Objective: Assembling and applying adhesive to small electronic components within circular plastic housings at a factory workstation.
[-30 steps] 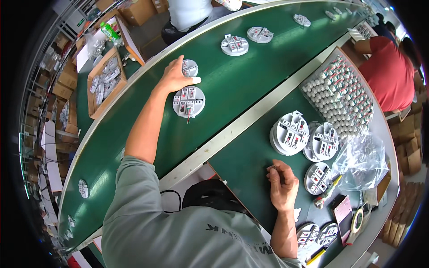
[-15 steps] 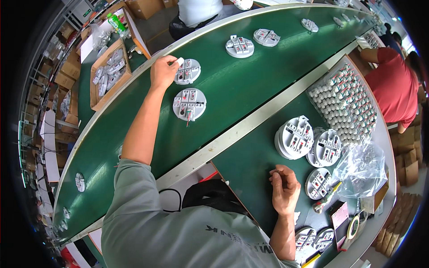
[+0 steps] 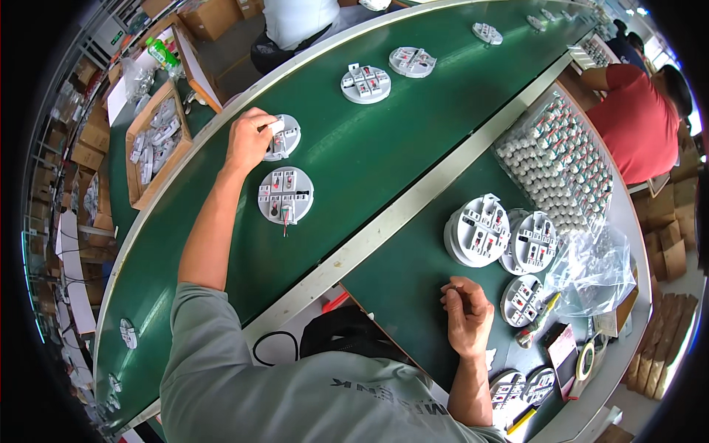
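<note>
Drawn in from wide spread with left hand (image 3: 247, 144), now bunched at left edge of pale disc (image 3: 289, 140), unclear whether gripping, curled with right hand (image 3: 467, 319), likewise unclear

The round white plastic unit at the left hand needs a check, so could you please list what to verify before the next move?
1. Left hand at the round white plastic unit: ok.
2. Firm grip on it: cannot tell, fingers hide the contact.
3. Unit within the long green belt's edges: ok.
4. Thin red wire inside the neighbouring round white unit's rim: not ok, it pokes out.
5. Right hand empty: cannot tell, fingers curled.
</note>
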Demonstrator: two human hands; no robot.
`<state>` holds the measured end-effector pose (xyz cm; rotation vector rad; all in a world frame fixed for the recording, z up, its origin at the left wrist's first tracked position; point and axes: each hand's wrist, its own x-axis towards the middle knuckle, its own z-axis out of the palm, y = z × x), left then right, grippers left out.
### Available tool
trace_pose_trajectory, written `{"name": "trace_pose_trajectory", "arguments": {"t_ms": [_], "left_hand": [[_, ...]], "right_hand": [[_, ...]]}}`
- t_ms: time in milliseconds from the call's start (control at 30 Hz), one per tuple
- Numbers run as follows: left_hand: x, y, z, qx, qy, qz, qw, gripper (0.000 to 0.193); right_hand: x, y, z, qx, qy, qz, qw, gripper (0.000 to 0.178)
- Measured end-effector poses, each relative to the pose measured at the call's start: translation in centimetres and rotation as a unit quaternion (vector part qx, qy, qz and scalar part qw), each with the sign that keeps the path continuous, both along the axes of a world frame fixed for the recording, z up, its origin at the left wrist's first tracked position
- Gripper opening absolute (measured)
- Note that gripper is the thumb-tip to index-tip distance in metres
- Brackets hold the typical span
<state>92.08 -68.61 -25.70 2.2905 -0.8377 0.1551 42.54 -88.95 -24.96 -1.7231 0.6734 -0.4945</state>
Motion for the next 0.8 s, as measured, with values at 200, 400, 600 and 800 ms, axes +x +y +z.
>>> {"name": "trace_pose_trajectory", "arguments": {"t_ms": [200, 400, 600, 800], "left_hand": [[1.6, 1.4, 0.6, 0.019, -0.05, -0.113, 0.992, 0.018], [-0.1, 1.8, 1.2, -0.002, 0.024, -0.055, 0.998, 0.016], [-1.6, 1.2, 2.3, 0.122, -0.026, 0.099, 0.987, 0.016], [-2.6, 1.6, 1.6, 0.108, -0.077, 0.129, 0.983, 0.014]], "right_hand": [[-0.1, -0.3, -0.1, 0.02, -0.012, -0.003, 1.0, 0.019], [-0.3, -0.4, -0.3, 0.02, -0.009, 0.014, 1.0, 0.021], [-0.3, -0.4, -0.7, 0.016, -0.017, 0.016, 1.0, 0.022], [-0.2, -0.2, -0.6, 0.013, -0.02, 0.005, 1.0, 0.021]]}}
